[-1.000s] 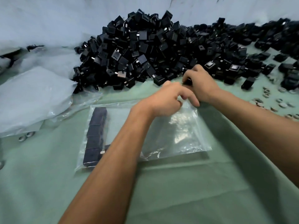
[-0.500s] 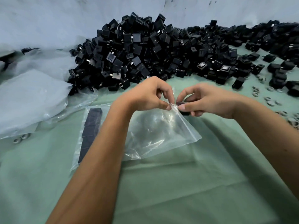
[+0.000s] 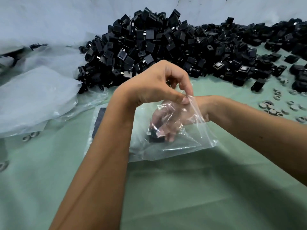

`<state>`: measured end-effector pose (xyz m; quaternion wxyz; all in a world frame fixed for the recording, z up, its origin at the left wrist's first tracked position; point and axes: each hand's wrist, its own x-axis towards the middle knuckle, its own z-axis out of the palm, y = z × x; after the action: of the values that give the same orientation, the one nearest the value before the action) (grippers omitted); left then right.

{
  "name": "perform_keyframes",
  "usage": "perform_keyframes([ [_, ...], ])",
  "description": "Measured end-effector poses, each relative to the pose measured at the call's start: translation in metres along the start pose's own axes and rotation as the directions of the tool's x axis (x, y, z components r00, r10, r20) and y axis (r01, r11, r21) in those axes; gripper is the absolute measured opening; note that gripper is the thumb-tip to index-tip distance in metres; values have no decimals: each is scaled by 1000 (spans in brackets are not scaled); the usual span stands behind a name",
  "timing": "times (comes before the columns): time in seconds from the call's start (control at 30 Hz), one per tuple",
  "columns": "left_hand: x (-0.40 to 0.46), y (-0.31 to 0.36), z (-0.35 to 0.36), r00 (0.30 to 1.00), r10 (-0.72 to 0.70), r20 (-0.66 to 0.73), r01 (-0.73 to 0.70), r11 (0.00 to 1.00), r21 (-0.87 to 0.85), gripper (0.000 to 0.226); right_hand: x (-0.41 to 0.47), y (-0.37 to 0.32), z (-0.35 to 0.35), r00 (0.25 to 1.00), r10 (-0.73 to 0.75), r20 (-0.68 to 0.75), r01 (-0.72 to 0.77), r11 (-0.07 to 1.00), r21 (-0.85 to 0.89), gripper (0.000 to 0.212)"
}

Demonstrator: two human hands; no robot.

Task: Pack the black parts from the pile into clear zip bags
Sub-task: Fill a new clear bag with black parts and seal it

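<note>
Pinching the upper lip of the clear zip bag point(image 3: 181, 143) between thumb and forefinger, the left hand point(image 3: 154, 85) lifts the mouth of the bag open above the green cloth point(image 3: 182, 196); its other fingers are curled loosely over the pinch. Through that mouth the right hand point(image 3: 167, 122) reaches inside the bag, seen only through the crinkled plastic, its fingers bent down around a black part point(image 3: 156, 137) that lies low in the bag, near the bottom seam; the grip looks closed on the part, though the film blurs the fingertips. The bag's lower edge rests on the cloth, and its right corner sticks out beyond the right wrist. Under the left forearm, just left of the bag, a row of black parts point(image 3: 99, 122) lies end to end inside clear plastic, partly hidden by the arm. Beyond both hands sits the pile of black parts point(image 3: 166, 47), heaped highest in the middle and spreading to the right along the pale backdrop point(image 3: 58, 17). Crumpled plastic sheeting point(image 3: 36, 100) lies to the left, touching the pile's left foot. Small grey rings point(image 3: 282, 107) are scattered on the cloth at the right, and a few more point(image 3: 30, 136) lie by the sheeting's near edge.
</note>
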<state>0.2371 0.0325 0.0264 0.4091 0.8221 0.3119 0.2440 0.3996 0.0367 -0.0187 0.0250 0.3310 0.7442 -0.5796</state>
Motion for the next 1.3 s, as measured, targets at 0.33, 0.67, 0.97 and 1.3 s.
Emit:
perform_keyframes([
  [0.33, -40, -20, -38, 948, -121, -295, 98, 991, -92, 17, 62, -18, 19, 995, -95, -43, 92, 993, -73, 9],
  [0.67, -106, -76, -77, 432, -511, -743, 509, 818, -267, 22, 82, -29, 24, 999, -50, 22, 53, 978, -202, 55],
  [0.97, -101, -74, -74, 406, -534, -742, 487, 813, -319, 18, 86, -37, 38, 997, -73, 13, 74, 967, -246, 45],
  [1.3, -99, -83, -66, 473, -600, -645, 617, 748, -244, 16, 83, -51, 51, 995, -62, -75, 31, 936, -351, 36],
])
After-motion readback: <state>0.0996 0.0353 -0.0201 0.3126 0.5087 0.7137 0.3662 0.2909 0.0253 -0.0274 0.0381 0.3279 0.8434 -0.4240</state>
